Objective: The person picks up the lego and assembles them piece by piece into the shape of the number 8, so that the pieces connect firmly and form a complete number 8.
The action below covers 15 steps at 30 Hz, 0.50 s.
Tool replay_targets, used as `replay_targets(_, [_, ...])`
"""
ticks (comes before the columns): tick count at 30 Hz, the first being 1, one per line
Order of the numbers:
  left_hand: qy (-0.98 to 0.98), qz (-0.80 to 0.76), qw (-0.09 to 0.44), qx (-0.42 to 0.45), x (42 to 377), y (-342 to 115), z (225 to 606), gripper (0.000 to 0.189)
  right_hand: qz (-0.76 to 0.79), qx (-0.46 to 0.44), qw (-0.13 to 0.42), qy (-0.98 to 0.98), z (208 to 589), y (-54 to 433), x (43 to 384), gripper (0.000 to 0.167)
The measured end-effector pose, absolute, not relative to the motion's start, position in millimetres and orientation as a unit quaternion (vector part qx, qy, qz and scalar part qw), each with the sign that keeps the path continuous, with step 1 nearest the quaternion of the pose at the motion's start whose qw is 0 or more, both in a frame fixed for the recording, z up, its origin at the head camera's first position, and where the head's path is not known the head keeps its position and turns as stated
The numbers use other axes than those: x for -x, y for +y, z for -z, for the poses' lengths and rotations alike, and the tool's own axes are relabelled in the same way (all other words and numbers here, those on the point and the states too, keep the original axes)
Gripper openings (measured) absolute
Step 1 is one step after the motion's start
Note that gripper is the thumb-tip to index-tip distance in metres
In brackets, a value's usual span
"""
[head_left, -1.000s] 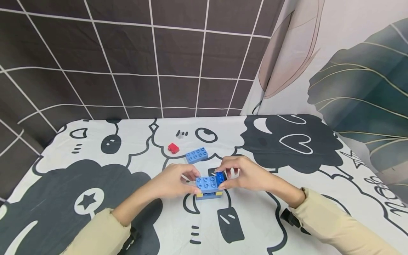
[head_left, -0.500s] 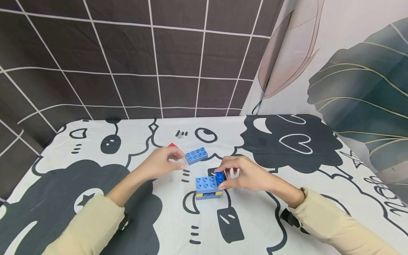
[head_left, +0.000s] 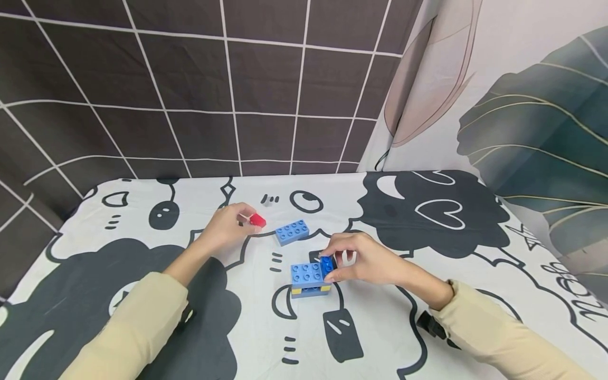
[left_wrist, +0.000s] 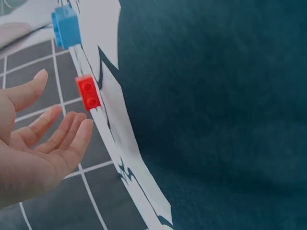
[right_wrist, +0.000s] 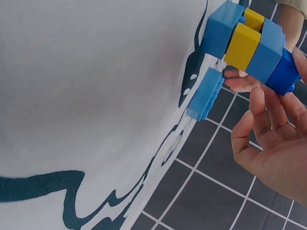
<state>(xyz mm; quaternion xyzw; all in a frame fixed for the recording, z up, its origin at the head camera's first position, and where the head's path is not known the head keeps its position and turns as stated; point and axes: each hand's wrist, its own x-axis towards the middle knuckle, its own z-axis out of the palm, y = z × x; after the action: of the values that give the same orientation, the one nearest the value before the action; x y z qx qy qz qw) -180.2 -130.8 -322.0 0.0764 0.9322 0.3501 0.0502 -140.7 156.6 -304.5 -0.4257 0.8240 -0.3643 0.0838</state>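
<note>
My left hand [head_left: 225,226] reaches to a small red brick [head_left: 257,220] at the back of the cloth. In the left wrist view its thumb and fingers are spread, with the red brick [left_wrist: 88,92] just beyond the fingertips. My right hand [head_left: 363,258] pinches a dark blue brick [head_left: 326,265] between thumb and fingers. That brick sits on the right end of a stack [right_wrist: 268,45] of light blue bricks with yellow bricks between them. A loose light blue brick [head_left: 292,232], studs up, lies behind the stack, right of the red brick.
A white cloth [head_left: 266,343] with black cartoon drawings covers the surface. Behind it hangs a dark gridded fabric [head_left: 190,79], and a leaf-patterned curtain [head_left: 537,132] is at the right.
My left hand has left the stack and moved back and left, past the loose light blue brick to the red brick. The right hand stays on the dark blue brick.
</note>
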Motion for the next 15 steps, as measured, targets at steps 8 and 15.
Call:
replay_targets(8, [0.94, -0.332, 0.061, -0.055, 191.8, -129.7, 326.0, 0.041, 0.368, 0.431, 0.079, 0.82, 305.2, 156.2, 141.0, 0.031])
replay_targets(15, [0.943, -0.321, 0.072, -0.05, 199.1, -128.0, 330.2, 0.041, 0.371, 0.431, 0.078, 0.819, 305.7, 156.4, 140.8, 0.031])
